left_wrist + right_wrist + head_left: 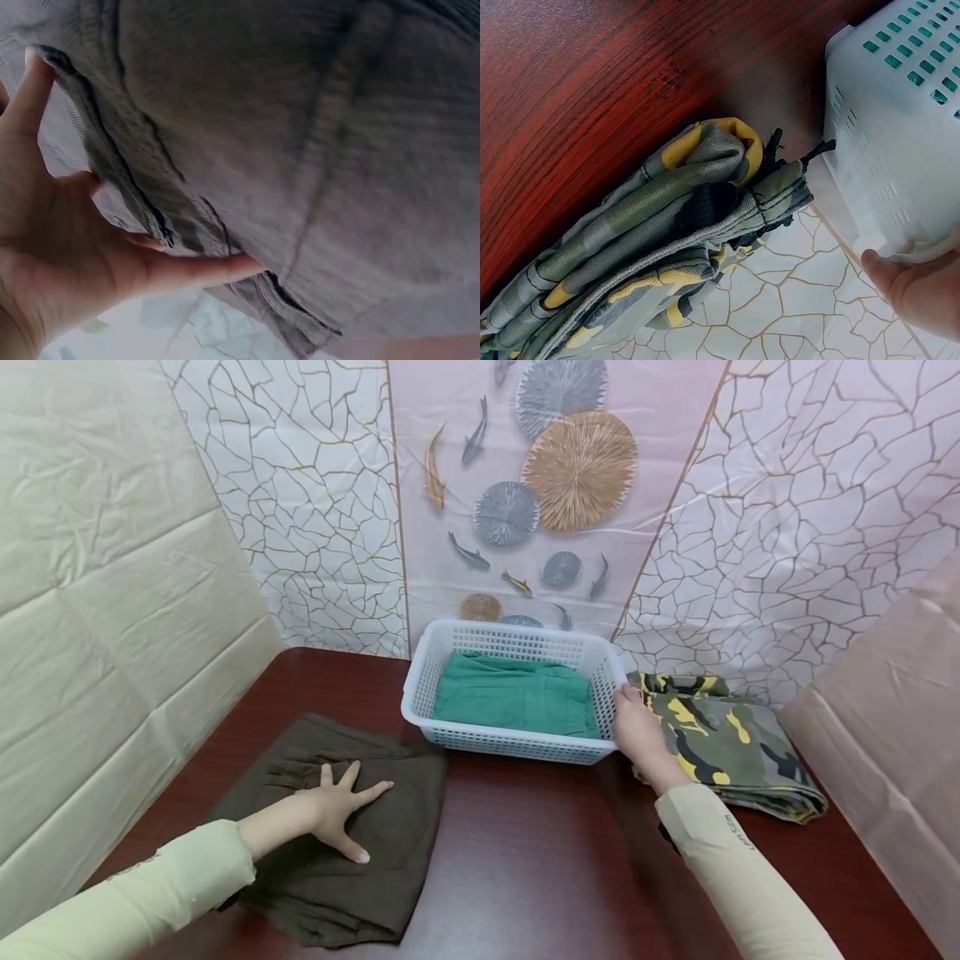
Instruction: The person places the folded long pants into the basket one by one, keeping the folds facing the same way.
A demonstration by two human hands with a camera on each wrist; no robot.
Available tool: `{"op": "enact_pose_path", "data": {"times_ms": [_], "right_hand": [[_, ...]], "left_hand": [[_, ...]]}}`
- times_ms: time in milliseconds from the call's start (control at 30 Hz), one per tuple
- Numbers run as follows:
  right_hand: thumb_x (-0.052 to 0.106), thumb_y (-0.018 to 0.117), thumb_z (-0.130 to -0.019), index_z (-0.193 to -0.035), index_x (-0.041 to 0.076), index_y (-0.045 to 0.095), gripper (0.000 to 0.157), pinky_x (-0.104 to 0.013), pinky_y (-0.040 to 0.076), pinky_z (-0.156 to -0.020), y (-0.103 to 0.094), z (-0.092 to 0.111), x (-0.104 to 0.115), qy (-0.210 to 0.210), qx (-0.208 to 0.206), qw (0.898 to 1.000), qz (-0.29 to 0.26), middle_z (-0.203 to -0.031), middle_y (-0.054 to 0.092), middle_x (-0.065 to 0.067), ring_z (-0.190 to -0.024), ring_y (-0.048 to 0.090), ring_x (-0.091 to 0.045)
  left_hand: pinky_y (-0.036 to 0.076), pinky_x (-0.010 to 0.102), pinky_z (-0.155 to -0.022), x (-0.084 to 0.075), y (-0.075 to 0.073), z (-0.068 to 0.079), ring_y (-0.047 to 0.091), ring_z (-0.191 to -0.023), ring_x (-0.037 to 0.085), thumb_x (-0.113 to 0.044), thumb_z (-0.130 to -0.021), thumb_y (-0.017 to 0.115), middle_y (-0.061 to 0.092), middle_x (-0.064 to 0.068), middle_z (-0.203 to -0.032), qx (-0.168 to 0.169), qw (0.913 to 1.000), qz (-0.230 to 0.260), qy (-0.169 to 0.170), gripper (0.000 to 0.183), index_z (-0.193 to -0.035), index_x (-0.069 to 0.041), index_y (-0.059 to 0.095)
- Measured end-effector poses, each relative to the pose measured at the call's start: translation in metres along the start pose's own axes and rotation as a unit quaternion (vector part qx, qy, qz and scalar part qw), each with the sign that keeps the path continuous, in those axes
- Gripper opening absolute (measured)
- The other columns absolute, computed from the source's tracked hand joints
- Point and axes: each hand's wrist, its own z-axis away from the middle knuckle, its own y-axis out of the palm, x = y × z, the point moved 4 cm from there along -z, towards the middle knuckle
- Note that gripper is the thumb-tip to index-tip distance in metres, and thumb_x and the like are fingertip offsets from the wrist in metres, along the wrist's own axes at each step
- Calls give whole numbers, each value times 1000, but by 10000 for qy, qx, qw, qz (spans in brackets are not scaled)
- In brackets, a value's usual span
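Note:
In the head view my left hand rests with spread fingers on a folded dark brown garment at the left of the table. The left wrist view shows that hand against the garment's seams and folds. My right hand grips the right end of a white plastic basket, which stands at the back of the table. Inside the basket lies a folded green garment. From the right wrist view, the thumb of my right hand is at the basket's rim.
A folded camouflage garment in green, grey, black and yellow lies just right of the basket. The dark red wooden table meets a patterned backdrop behind, with beige cloth walls on both sides.

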Motion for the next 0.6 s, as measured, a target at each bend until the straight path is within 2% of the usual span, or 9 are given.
{"op": "enact_pose_path", "data": {"times_ms": [367,600], "right_hand": [[-5,30,-95,-139,-15,34,44,-58,35,-104,0,-1,-1,-49,-106,9999,-79,-148,24,-32,-137,25,-46],[-6,32,-95,-137,-16,35,44,-57,34,-104,0,1,0,-84,-142,9999,-34,-147,26,-32,-136,26,-46]], "left_hand": [[48,62,-78,-29,5,-7,14,-136,57,-65,-66,73,15,23,-154,-90,9976,-661,-189,103,-149,-30,24],[53,55,-73,-54,9,-15,24,-136,49,-75,-63,66,18,17,-154,-82,9906,-1353,-175,104,-149,-38,21]]}}
